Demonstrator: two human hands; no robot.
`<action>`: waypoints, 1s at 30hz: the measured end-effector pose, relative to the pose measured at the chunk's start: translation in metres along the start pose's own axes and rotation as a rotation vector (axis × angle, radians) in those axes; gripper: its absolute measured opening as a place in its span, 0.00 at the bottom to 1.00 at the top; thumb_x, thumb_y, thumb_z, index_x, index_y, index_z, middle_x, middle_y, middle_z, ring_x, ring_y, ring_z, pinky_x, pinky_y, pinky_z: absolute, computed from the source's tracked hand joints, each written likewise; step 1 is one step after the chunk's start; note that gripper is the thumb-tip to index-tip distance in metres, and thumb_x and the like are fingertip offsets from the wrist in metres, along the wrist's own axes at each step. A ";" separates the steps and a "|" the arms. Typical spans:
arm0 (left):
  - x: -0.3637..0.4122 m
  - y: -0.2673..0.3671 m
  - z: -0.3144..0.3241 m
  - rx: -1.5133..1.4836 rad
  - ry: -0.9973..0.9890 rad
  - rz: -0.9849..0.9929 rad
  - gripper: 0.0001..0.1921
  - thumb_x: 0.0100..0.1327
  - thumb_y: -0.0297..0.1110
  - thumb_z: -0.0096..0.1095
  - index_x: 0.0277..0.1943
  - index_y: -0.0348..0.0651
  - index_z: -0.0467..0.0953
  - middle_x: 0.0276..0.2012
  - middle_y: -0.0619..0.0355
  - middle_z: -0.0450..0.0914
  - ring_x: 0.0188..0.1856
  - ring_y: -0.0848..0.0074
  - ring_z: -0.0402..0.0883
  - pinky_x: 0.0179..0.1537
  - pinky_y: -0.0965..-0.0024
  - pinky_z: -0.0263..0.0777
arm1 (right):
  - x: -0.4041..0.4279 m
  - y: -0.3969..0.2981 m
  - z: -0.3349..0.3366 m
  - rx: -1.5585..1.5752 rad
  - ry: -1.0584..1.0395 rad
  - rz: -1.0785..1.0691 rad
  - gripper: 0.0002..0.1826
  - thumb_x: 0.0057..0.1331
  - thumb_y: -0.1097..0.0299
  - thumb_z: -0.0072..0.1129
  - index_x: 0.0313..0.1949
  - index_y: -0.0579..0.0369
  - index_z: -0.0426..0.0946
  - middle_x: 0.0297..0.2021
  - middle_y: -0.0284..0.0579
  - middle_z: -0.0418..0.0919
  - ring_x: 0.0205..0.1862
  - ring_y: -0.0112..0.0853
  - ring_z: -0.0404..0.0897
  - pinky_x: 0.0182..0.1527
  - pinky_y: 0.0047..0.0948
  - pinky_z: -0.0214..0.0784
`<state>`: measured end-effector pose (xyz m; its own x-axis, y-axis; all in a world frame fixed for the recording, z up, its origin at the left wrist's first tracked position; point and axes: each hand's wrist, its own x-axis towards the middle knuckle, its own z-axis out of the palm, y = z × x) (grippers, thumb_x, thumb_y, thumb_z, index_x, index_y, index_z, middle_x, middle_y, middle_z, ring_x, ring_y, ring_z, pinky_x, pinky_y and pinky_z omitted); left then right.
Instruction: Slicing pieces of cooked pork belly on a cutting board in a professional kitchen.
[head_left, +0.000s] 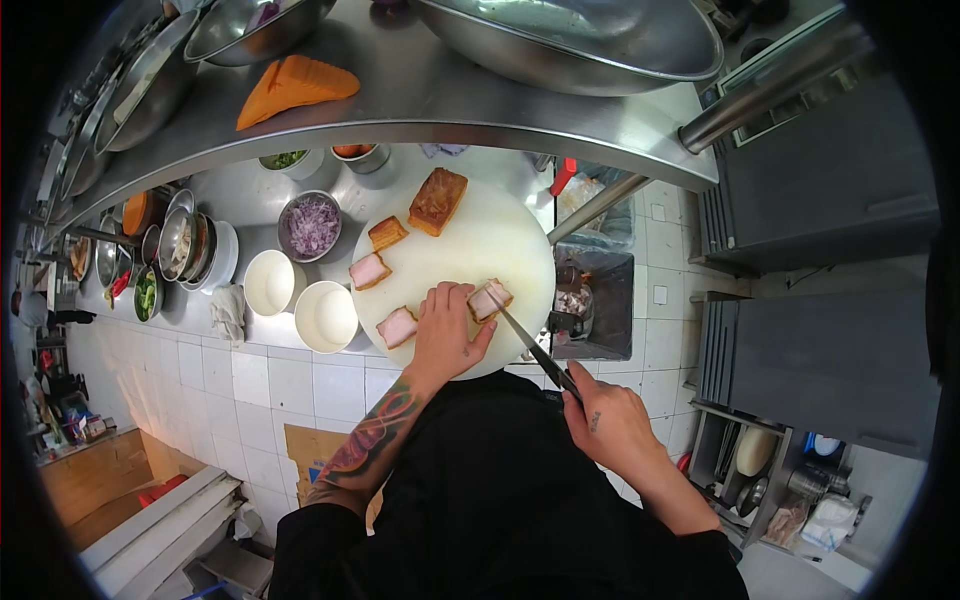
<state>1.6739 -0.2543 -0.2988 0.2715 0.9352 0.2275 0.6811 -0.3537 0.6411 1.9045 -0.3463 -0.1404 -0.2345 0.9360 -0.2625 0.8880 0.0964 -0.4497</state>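
On a round white cutting board (450, 259), my left hand (446, 330) steadies a piece of pork belly (491, 298), fingertips at its upper left and thumb at its lower edge. My right hand (611, 416) grips a knife (531, 341) by its dark handle, and the blade tip lies over that piece. Another pale-cut piece (397, 327) sits just left of my left hand. Farther up the board are a third pale piece (370, 271), a small browned piece (388, 233) and a large browned block (439, 201).
Two white bowls (327, 316) and a metal bowl of chopped purple onion (310, 225) stand left of the board. A steel shelf (480, 124) overhangs the counter, carrying an orange squash piece (296, 86) and large bowls. A dark bin (600, 300) is at the right.
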 end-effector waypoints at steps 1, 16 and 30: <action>0.000 0.000 0.000 -0.005 -0.006 -0.002 0.29 0.56 0.37 0.73 0.57 0.33 0.70 0.50 0.44 0.72 0.52 0.51 0.73 0.55 0.52 0.68 | -0.001 0.000 0.001 -0.005 0.006 -0.006 0.21 0.69 0.70 0.57 0.58 0.70 0.71 0.23 0.55 0.81 0.25 0.52 0.82 0.30 0.50 0.75; 0.004 -0.004 0.001 0.005 -0.035 -0.008 0.26 0.55 0.38 0.72 0.53 0.35 0.71 0.47 0.47 0.72 0.50 0.54 0.73 0.51 0.55 0.66 | 0.005 -0.011 0.001 -0.060 -0.047 0.023 0.21 0.70 0.69 0.56 0.57 0.72 0.72 0.22 0.56 0.81 0.24 0.51 0.82 0.30 0.49 0.75; 0.007 -0.006 0.003 -0.003 -0.050 -0.011 0.24 0.54 0.36 0.71 0.51 0.35 0.72 0.46 0.46 0.72 0.49 0.53 0.73 0.50 0.54 0.66 | 0.074 -0.021 0.039 -0.153 -0.022 0.006 0.11 0.69 0.70 0.56 0.44 0.66 0.71 0.22 0.56 0.82 0.26 0.52 0.84 0.30 0.50 0.76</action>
<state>1.6738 -0.2455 -0.3038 0.2975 0.9370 0.1831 0.6820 -0.3428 0.6460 1.8536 -0.2927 -0.1838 -0.2364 0.9291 -0.2844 0.9389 0.1430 -0.3131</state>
